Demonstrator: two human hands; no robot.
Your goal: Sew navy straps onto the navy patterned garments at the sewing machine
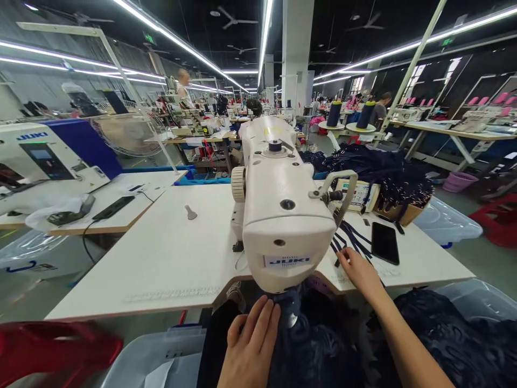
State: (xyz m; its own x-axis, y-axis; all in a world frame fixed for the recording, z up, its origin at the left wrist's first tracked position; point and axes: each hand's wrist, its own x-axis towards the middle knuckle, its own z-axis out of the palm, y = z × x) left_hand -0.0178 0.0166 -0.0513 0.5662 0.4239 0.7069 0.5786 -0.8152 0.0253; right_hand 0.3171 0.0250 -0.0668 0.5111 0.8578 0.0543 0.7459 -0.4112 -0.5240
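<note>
A white JUKI sewing machine point(278, 210) stands on the white table point(169, 258) in front of me. My left hand point(250, 345) lies flat, fingers stretched, on dark navy fabric point(319, 345) just below the machine's head. My right hand point(359, 272) reaches to the right of the machine, its fingertips pinching the end of dark navy strips point(351, 240) that lie on the table. A black phone point(385, 242) lies just beyond that hand.
A box of navy pieces point(399, 199) sits at the table's far right. Clear plastic bins point(448, 221) stand right of the table, a red bin point(52, 350) lower left. Another JUKI machine point(44, 156) occupies the left table. Other workers sit far off.
</note>
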